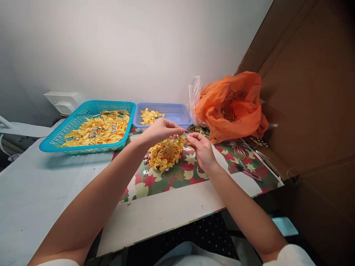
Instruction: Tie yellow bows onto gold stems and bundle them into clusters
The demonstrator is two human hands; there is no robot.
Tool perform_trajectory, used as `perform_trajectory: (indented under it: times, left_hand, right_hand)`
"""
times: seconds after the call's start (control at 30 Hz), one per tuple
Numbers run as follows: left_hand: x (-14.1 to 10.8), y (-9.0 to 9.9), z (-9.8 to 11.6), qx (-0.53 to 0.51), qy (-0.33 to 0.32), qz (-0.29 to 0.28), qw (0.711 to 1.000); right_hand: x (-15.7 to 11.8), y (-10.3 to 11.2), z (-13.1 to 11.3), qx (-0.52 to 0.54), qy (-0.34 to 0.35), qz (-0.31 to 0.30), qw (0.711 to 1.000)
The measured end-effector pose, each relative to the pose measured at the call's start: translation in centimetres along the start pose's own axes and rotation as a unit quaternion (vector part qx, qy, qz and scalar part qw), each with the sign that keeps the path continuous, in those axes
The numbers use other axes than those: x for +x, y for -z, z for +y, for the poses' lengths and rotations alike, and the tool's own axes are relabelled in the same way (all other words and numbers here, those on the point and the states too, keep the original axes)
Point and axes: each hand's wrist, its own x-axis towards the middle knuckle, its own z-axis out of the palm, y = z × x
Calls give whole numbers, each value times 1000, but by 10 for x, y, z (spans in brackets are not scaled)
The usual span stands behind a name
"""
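My left hand [164,129] is closed in a pinch on a thin gold cord [180,139] above the table. Just to its right, my right hand [202,148] is closed too, its thumb and fingertips pinching what looks like a small yellow ribbon bow at the cord's end; the fingers partly cover it. Below both hands lies a bunch of yellow ribbon bows [161,163] with gold cords gathered in the middle. Several small silver bells [146,159] sit at the bunch's left side.
A teal basket [46,145] holds many yellow bows, gold cords and silver bells. Behind my hands stands a blue-purple basket [181,114] with fewer bows. An orange plastic bag [235,129] stands open at the right, near cardboard [310,92]. Pink-handled snips [251,173] lie on the patterned sheet [155,188].
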Motion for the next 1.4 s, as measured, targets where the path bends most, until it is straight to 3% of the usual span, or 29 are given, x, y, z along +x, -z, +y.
perform_trajectory:
  times: [0.23,0.37,0.5,0.67,0.83,1.0,1.2,1.4]
  left_hand:
    - [-2,-5,2,31,-4,14,999]
    - [-1,-5,1,51,-12,19,998]
    - [0,-3,2,54,6,21,998]
    - [-1,3,0,98,-8,13,995]
    - [0,7,-3,119,-12,26,993]
    - [-1,5,0,117,-12,2,993]
    - [-4,0,8,126,3,-7,992]
    - [-4,-1,7,127,5,-14,992]
  right_hand:
    - [-4,-18,3,-98,50,43,993]
    - [-2,-23,8,-91,38,53,994]
    - [-2,-22,6,-15,-33,28,999]
    - [-1,-11,-4,73,-151,-9,986]
    - [6,3,-12,107,-191,-2,976]
    - [12,5,-14,106,-143,41,983]
    - [8,1,-13,115,-87,41,989]
    - [11,1,-9,-25,36,35,998]
